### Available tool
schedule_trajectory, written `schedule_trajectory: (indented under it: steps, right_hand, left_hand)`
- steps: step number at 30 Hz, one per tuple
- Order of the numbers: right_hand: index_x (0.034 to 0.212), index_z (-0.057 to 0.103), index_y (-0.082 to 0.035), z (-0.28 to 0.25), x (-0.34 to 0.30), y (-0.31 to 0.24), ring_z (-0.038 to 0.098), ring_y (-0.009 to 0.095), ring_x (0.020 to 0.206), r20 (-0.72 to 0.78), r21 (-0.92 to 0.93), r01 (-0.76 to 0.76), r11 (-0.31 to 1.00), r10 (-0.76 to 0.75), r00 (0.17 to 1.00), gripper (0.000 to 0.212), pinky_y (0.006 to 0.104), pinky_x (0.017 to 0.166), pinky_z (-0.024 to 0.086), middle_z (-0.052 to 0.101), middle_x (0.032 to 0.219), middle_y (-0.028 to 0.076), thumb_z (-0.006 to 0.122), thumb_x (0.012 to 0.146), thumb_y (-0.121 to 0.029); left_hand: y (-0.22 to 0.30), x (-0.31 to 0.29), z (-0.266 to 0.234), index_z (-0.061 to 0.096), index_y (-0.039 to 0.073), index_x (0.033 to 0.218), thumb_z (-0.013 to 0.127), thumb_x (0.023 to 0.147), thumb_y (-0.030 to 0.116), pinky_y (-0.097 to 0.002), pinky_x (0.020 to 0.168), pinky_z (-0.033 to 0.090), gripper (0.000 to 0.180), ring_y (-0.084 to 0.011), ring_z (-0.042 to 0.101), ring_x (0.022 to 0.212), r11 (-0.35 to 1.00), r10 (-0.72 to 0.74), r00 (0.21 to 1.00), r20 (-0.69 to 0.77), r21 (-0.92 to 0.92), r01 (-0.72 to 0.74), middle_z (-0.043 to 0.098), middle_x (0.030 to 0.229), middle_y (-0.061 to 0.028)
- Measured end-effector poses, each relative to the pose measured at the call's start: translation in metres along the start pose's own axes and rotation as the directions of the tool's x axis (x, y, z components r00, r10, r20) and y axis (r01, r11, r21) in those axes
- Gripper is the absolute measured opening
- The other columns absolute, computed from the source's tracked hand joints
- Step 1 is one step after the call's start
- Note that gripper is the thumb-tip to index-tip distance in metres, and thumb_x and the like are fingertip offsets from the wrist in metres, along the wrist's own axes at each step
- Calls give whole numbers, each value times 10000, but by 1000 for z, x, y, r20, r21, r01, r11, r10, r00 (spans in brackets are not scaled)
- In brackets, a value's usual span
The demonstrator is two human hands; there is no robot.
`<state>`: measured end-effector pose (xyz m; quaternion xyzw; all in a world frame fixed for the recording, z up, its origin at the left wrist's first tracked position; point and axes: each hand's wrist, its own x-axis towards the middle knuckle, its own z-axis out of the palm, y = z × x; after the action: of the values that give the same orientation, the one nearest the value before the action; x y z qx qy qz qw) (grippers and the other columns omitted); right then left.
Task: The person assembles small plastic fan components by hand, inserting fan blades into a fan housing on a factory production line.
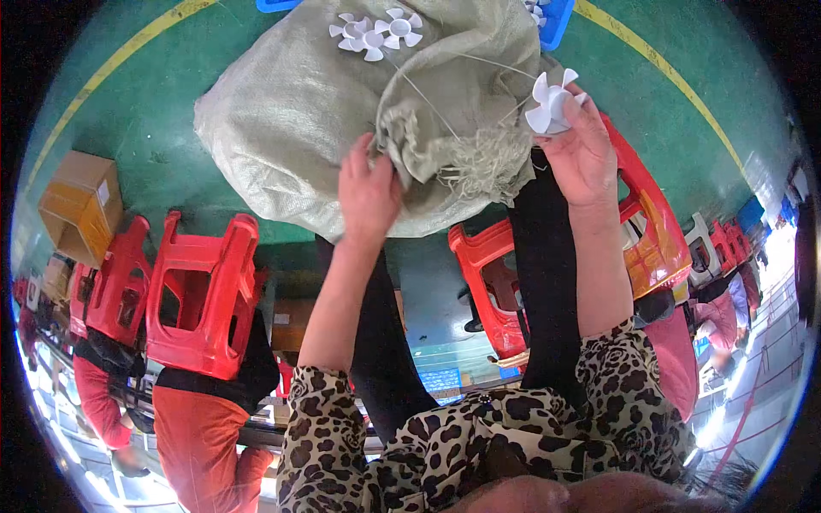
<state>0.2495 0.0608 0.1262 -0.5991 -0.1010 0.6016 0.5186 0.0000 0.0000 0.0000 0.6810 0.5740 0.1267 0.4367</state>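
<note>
A large grey-green woven sack [291,120] bulges before me, its frayed, gathered mouth turned toward me. At a fold of that mouth my left hand [370,188] is closed on the sack cloth; some fingertips are hidden by the fabric. To the right of the sack, my right hand [586,154] grips a white plastic fan blade [552,104] by its hub, with the vanes pointing up and left. Several more white fan blades [373,41] lie on top of the sack at its far side.
A blue bin [558,24] with white fan blades stands beyond the sack at right; another blue edge [278,4] shows far left. Red plastic stools [201,291] and a cardboard box [81,205] stand at left, more stools [492,282] at right. Other people sit nearby.
</note>
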Motion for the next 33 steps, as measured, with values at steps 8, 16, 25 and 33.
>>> schedule_trajectory:
  steps: [8,16,25,33]
  right_hand:
    - [993,613,-35,40,-49,12,586,77,812,236,-698,-208,686,494,837,189,238,696,487,634,860,29,658,815,-77]
    - [1071,606,-35,62,8,-8,619,173,791,-84,-705,108,701,-234,968,328,281,733,486,640,820,58,682,761,-111]
    - [1098,598,-9,55,136,30,554,346,1037,437,-872,489,13,-428,791,416,403,887,442,580,1117,215,645,706,-141]
    - [1271,473,-103,110,146,138,358,367,1269,628,-518,429,-740,12,778,384,551,1020,299,444,1310,200,351,912,-166]
  left_hand:
    - [62,38,-21,508,84,1257,678,726,172,-401,823,472,564,-347,579,1003,823,379,920,-101,-419,-385,501,1270,-180]
    - [25,-21,37,538,76,856,507,805,152,-443,590,482,97,-341,610,676,925,380,834,400,-178,-336,602,691,-146]
    - [8,-96,68,552,112,1077,524,762,119,-460,581,486,316,-349,613,694,979,203,765,611,-150,-139,612,723,-151]
    - [6,-134,91,603,80,844,508,795,147,-459,567,480,127,-353,608,652,988,114,799,591,-153,-29,612,676,-150]
